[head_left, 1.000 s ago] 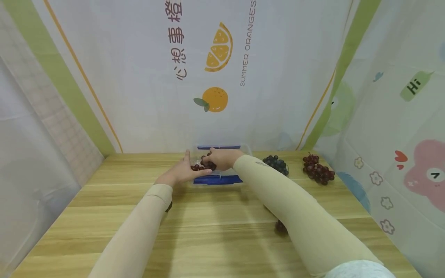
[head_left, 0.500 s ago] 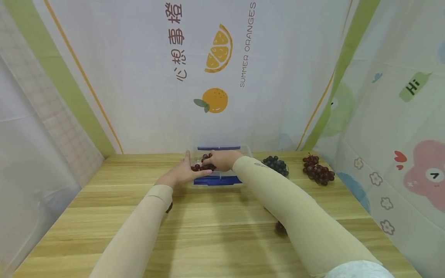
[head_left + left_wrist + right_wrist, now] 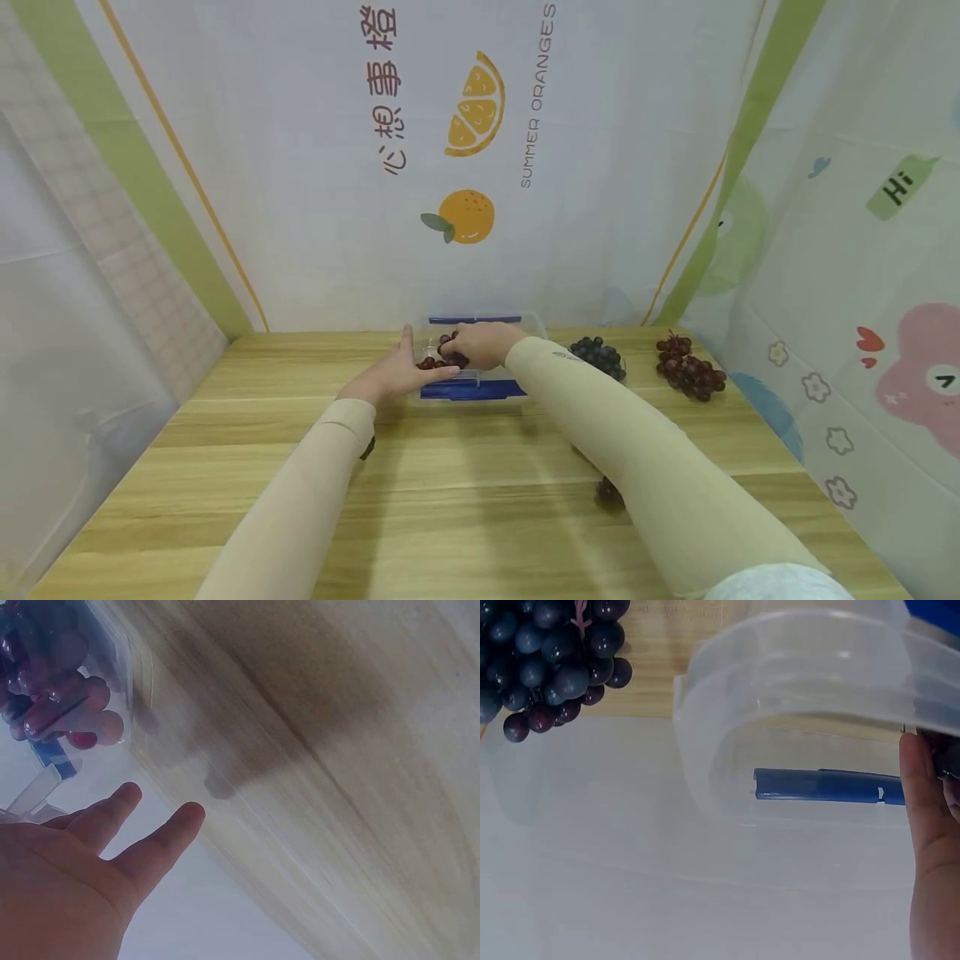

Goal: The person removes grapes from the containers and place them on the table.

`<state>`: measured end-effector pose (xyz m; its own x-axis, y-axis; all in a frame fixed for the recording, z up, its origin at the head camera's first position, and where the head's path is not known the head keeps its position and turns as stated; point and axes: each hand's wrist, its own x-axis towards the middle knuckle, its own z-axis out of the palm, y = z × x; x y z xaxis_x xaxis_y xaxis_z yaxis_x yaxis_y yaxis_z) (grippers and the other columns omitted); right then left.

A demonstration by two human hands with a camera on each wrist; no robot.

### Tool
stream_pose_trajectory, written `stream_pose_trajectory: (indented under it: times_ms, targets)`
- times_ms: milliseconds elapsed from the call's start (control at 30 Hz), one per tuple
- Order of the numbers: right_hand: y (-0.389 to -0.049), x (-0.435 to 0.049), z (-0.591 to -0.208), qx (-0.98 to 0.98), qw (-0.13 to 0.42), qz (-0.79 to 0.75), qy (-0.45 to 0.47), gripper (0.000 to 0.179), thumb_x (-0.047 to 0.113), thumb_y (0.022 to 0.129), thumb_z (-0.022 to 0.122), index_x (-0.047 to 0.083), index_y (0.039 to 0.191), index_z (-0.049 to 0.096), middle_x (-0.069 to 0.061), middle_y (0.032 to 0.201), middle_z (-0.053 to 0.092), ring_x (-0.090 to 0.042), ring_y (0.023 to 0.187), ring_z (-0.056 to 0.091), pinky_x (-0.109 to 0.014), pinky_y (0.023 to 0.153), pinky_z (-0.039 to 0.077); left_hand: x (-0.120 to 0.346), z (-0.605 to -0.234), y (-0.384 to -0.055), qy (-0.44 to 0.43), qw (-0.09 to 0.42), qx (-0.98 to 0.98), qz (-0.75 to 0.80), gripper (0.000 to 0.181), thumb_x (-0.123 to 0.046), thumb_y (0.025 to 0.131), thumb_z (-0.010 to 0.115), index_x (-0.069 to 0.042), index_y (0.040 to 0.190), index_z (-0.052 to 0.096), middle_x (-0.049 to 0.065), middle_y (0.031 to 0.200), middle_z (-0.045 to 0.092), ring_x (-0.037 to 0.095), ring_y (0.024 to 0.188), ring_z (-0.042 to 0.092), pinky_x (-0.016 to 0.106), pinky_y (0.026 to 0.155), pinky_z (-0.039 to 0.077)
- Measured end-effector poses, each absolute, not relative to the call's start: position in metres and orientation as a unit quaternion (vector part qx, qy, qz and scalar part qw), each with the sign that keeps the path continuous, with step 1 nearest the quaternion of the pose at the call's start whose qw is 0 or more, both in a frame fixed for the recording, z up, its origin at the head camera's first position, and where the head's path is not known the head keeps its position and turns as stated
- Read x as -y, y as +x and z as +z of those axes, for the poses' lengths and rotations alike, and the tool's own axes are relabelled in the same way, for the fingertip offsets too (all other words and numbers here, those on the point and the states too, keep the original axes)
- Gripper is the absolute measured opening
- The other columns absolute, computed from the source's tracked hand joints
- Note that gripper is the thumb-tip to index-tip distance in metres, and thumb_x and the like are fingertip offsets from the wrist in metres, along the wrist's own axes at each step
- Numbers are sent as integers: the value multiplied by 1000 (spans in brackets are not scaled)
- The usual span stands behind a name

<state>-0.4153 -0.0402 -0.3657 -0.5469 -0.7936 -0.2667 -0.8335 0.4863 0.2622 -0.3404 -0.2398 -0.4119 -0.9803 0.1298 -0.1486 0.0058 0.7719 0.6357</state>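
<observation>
A clear plastic storage box with blue latches stands near the back edge of the table. At its left end, my left hand rests against the box with fingers spread and straight. My right hand reaches into the box from the right, its fingers curled on a bunch of dark red grapes. Through the clear wall, the left wrist view shows those grapes piled at one end. Part of the right hand's grip is hidden by the hand itself.
Right of the box lies a bunch of black grapes, with red grapes farther right. Another red bunch is partly hidden under the right forearm. A printed cloth hangs right behind the table.
Both hands stay in nearly the same place at the box. The grapes under the right hand shift slightly; the whole head view moves a little.
</observation>
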Motion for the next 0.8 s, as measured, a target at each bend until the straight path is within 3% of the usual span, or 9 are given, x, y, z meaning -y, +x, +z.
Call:
stream_pose_trajectory:
  times_ms: [200, 367, 533, 800]
  targets:
    - [-415, 38, -364, -860, 50, 153, -483, 35, 28, 109, 62, 27, 144, 63, -7, 133, 68, -23, 123, 66, -40, 107, 59, 238, -410, -340, 35, 94, -936, 338, 151, -95, 77, 62, -12, 167, -27, 30, 175, 18, 49, 159, 32, 66, 126, 34]
    - [-419, 38, -364, -856, 33, 145, -495, 30, 36, 108, 65, 23, 135, 66, -4, 124, 69, -21, 114, 64, -38, 103, 58, 238, -411, -340, 34, 96, -937, 335, 151, -97, 76, 60, -14, 166, -29, 30, 176, 13, 49, 160, 30, 66, 126, 34]
    - [-424, 39, -365, -861, 25, 136, -490, 36, 34, 108, 66, 23, 141, 63, -5, 128, 66, -20, 113, 64, -38, 102, 59, 238, -411, -339, 32, 98, -935, 339, 150, -96, 77, 61, -15, 166, -29, 27, 178, 6, 49, 162, 24, 67, 127, 31]
    - [-423, 39, -349, -870, 34, 116, -479, 41, 26, 106, 67, 19, 147, 61, -9, 137, 64, -23, 119, 66, -39, 105, 58, 238, -411, -338, 30, 99, -935, 339, 149, -95, 78, 60, -14, 166, -29, 27, 178, 6, 49, 163, 21, 67, 128, 29]
